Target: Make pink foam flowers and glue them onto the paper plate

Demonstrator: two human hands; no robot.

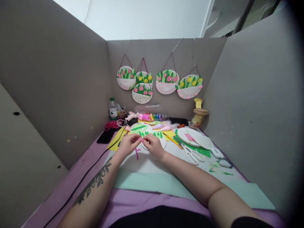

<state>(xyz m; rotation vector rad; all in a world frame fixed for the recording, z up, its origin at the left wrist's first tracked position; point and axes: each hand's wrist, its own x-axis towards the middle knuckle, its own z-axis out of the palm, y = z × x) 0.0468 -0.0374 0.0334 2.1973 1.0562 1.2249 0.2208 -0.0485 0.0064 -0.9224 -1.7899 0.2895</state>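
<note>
Scissors (186,151) lie right of a plate (163,142) partly hidden by left hand (129,145) and right hand (153,145), both pinching pink material (141,139).

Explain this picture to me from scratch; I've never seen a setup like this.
There is no machine here: the work is done by a person's bare left hand and right hand. The single picture comes from a camera worn on the head, looking forward and down, so the forearms reach in from the bottom.

The fingertips of both hands meet around a small pink piece, too small to identify. A pink strand shows just below them.

On the table, a white plate with green cut-outs sits behind the hands. To the right are white-handled scissors and more white plates. Decorated plates hang on the grey panel behind.
</note>
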